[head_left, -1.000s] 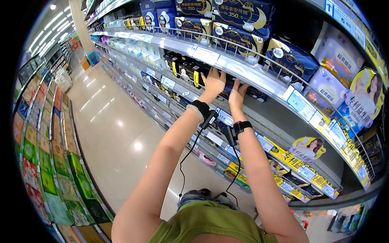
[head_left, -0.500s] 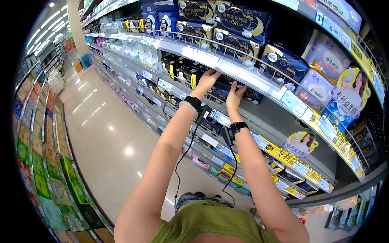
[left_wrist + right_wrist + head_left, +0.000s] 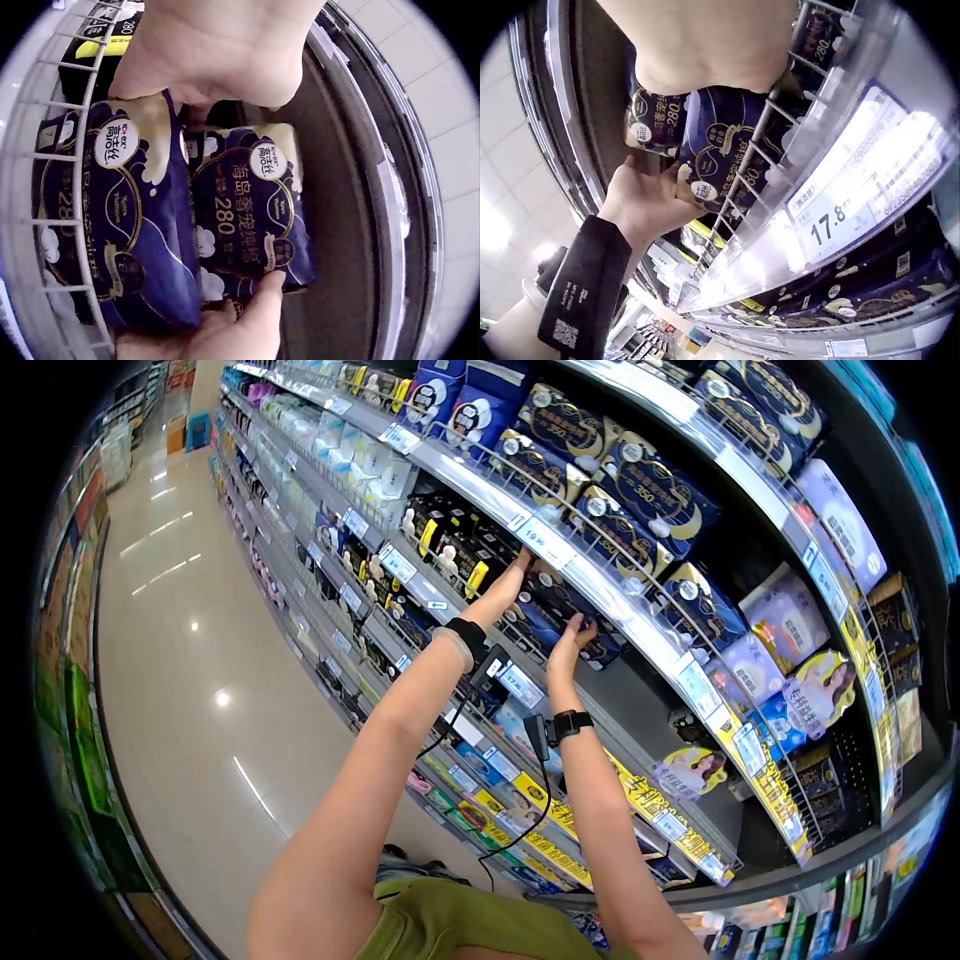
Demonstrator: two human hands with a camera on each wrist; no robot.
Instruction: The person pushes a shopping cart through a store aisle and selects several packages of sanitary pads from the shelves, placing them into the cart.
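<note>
Two dark blue packs marked 280, a nearer one [image 3: 142, 217] and another beside it [image 3: 251, 195], stand on the middle shelf between my hands. My left hand [image 3: 513, 582] reaches in under the shelf edge at their left end; in the right wrist view my left hand [image 3: 649, 199] lies against the packs' end, fingertips partly hidden. My right hand [image 3: 568, 650] is at the opposite end, thumb extended; in the left wrist view my right hand [image 3: 232, 326] touches the lower end with its thumb up along the front, other fingers mostly hidden.
A wire rail [image 3: 79, 187] runs along the shelf front. Black packs [image 3: 450, 545] stand to the left on that shelf. Overhead is a shelf edge with price labels [image 3: 545, 542], bearing more blue packs [image 3: 655, 490]. The aisle floor [image 3: 200, 650] lies left.
The head view has turned and shifted, so the shelves stand more steeply and more shows at right. Both hands remain at the packs, my left one now further under the shelf edge.
</note>
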